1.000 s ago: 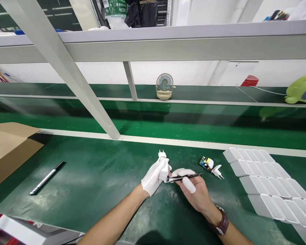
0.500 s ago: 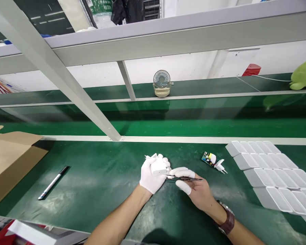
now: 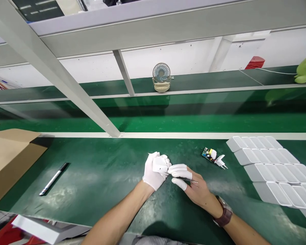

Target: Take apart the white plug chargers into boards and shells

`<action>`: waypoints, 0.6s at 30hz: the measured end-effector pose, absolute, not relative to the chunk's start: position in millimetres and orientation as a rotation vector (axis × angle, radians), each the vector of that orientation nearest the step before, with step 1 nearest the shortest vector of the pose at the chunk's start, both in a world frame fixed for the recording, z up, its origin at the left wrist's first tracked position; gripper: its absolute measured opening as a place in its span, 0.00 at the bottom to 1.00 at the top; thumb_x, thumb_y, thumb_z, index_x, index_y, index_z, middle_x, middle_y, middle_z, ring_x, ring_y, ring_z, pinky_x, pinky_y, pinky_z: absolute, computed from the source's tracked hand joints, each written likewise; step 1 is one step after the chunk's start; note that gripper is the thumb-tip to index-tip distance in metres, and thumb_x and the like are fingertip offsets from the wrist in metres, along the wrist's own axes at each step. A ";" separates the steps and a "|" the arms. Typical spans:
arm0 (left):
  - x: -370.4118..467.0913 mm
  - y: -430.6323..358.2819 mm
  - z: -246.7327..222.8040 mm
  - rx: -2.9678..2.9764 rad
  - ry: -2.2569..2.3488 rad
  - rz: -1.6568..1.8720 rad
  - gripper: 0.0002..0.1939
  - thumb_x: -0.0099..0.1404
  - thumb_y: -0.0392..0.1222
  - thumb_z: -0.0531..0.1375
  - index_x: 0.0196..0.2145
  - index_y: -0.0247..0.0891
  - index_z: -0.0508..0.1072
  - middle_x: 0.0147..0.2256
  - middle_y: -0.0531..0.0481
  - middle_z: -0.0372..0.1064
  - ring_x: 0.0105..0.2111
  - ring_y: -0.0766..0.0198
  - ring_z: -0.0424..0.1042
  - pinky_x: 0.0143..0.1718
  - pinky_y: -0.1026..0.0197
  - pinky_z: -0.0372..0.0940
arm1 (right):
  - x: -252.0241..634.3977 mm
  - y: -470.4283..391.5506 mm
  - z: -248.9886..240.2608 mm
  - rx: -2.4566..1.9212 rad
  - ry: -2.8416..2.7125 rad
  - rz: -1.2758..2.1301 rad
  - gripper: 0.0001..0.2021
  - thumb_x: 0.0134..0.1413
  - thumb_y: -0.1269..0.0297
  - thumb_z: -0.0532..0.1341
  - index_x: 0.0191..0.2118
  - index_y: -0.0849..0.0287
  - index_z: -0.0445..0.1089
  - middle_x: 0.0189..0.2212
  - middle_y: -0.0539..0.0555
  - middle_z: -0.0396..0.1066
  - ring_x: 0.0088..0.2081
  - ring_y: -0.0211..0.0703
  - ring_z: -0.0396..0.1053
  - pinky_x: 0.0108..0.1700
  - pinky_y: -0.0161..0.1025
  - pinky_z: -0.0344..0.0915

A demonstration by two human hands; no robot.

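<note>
My left hand (image 3: 154, 175), in a white glove, is closed around a small white plastic housing (image 3: 160, 164) that looks like a charger case. My right hand (image 3: 186, 178) wears white finger cots and pinches a pair of thin dark tweezers (image 3: 187, 179). The tweezers' tip lies at the lower right edge of the housing, partly hidden by my fingers. To the right on the green mat lies a small circuit board (image 3: 209, 153) with a white plug piece (image 3: 220, 161) that has two prongs.
White divided trays (image 3: 265, 173) stand in rows on the right. A marker pen (image 3: 54, 179) and an open cardboard box (image 3: 12, 153) are on the left. A small fan (image 3: 161, 77) sits on the back shelf, beyond a slanted metal post (image 3: 73, 98).
The housing has been turned in my left hand, so its prongs no longer show. My right fingers have shifted on the tweezers, which are now less visible. The view has tilted down slightly.
</note>
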State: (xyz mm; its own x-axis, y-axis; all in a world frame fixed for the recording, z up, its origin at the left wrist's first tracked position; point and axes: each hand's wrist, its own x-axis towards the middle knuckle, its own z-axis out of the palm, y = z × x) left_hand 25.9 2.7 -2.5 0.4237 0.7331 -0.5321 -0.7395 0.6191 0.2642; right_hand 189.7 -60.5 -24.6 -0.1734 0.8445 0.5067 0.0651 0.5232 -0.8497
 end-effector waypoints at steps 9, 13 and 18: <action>29.6 0.4 -1.6 0.000 0.678 0.850 0.16 0.64 0.46 0.58 0.24 0.32 0.72 0.21 0.44 0.70 0.17 0.65 0.67 0.15 0.65 0.56 | 188.1 -59.8 -24.5 -0.788 -1.614 0.812 0.22 0.58 0.82 0.62 0.53 0.50 0.72 0.49 0.55 0.75 0.53 0.50 0.71 0.53 0.52 0.72; 28.7 0.0 -4.7 -0.016 0.697 0.861 0.15 0.65 0.46 0.58 0.28 0.31 0.74 0.23 0.43 0.72 0.20 0.62 0.70 0.19 0.64 0.62 | 188.6 -60.9 -23.9 -0.778 -1.610 0.810 0.22 0.57 0.81 0.63 0.53 0.50 0.71 0.49 0.57 0.74 0.53 0.51 0.71 0.53 0.53 0.71; 27.5 0.4 -8.9 -0.025 0.670 0.856 0.14 0.64 0.45 0.59 0.28 0.31 0.74 0.23 0.43 0.72 0.23 0.60 0.73 0.23 0.62 0.65 | 189.9 -63.8 -18.8 -0.810 -1.520 0.784 0.17 0.56 0.78 0.66 0.48 0.51 0.72 0.46 0.57 0.75 0.48 0.48 0.73 0.47 0.48 0.73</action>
